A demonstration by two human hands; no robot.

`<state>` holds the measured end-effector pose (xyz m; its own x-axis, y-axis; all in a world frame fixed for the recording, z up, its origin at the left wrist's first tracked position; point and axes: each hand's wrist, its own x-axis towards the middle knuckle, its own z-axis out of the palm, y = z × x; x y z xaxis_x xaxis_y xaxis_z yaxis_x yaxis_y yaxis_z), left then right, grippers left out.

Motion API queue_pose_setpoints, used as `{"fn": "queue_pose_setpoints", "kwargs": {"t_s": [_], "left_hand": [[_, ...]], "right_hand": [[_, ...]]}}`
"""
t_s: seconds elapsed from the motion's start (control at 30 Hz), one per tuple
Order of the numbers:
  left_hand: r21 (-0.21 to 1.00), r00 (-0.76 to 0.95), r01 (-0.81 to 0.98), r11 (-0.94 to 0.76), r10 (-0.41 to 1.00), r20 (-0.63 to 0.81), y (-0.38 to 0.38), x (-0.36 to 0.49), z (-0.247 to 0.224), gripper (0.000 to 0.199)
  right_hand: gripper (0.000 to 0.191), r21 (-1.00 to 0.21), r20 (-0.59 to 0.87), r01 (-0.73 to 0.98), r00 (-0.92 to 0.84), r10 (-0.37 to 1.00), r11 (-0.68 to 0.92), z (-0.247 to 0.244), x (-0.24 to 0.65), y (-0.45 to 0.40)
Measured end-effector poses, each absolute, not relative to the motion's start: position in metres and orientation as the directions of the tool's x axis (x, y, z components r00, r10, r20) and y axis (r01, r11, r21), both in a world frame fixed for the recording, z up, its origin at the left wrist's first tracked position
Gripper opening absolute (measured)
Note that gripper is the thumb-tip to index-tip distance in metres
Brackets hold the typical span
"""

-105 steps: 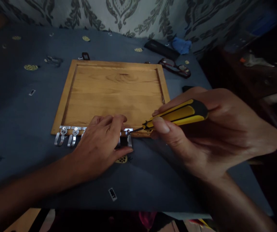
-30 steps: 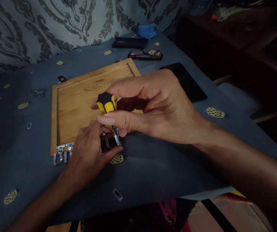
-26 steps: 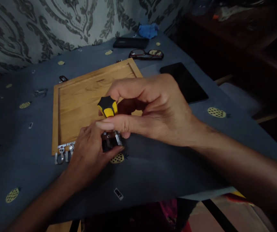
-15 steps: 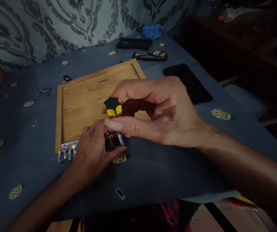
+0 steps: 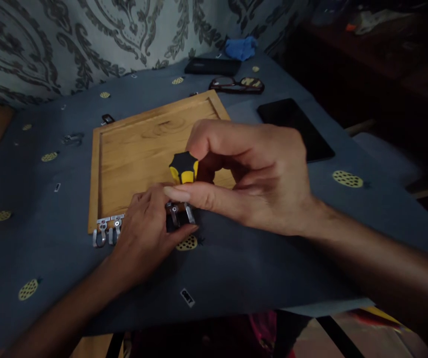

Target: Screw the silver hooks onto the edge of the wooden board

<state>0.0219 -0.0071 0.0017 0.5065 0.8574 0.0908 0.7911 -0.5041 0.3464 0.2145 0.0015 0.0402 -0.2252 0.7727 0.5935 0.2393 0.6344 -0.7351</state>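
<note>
Between the thumb and bent fingers of my right hand [image 5: 251, 174] is a screwdriver, its black and yellow handle [image 5: 184, 166] seen end-on; the shaft and tip are hidden below. My left hand [image 5: 145, 223] grips the near edge of a framed wooden board [image 5: 135, 154], thumb stretched beside the metal hooks; its fingertips are partly hidden behind my right hand. Several metal hooks line that edge: one hook [image 5: 102, 232] at the left corner, another hook [image 5: 117, 229] next to it, and a hook [image 5: 189, 213] just above my left thumb.
Behind the board lie a pair of glasses [image 5: 236, 85], a dark case [image 5: 212, 66] and a blue cloth [image 5: 241, 48]. A black tablet-like slab [image 5: 298, 130] rests at right. Loose metal pieces [image 5: 72, 139] lie left on the patterned tablecloth [image 5: 64, 209]. A patterned curtain hangs behind.
The screwdriver handle has turned a little in my right hand, its yellow faces now sitting differently. The whole view has shifted slightly; my left hand keeps its place on the board.
</note>
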Motion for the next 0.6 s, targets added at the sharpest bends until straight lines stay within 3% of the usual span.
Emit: {"fn": "queue_pose_setpoints", "kwargs": {"t_s": [0.13,0.27,0.3,0.43,0.6], "left_hand": [[0.372,0.514,0.772,-0.516,0.85,0.112,-0.006,0.021,-0.001,0.042],[0.4,0.536,0.739,-0.543,0.833,0.141,-0.003,0.019,-0.004,0.043],[0.404,0.534,0.74,-0.537,0.835,0.132,-0.003,0.019,-0.004,0.044],[0.42,0.523,0.745,-0.518,0.845,0.114,-0.005,0.021,0.001,0.052],[0.422,0.529,0.741,-0.522,0.841,0.112,-0.006,0.023,0.003,0.051]], "right_hand": [[0.039,-0.695,0.668,0.207,-0.169,0.725,0.688,0.052,0.209,-0.002],[0.047,-0.733,0.54,0.475,-0.026,0.841,0.486,0.071,0.204,-0.004],[0.048,-0.712,0.578,0.502,0.021,0.816,0.491,0.072,0.204,-0.004],[0.036,-0.666,0.68,0.405,-0.013,0.733,0.626,0.057,0.214,-0.003],[0.031,-0.698,0.591,0.466,-0.053,0.805,0.543,0.04,0.218,-0.002]]}}
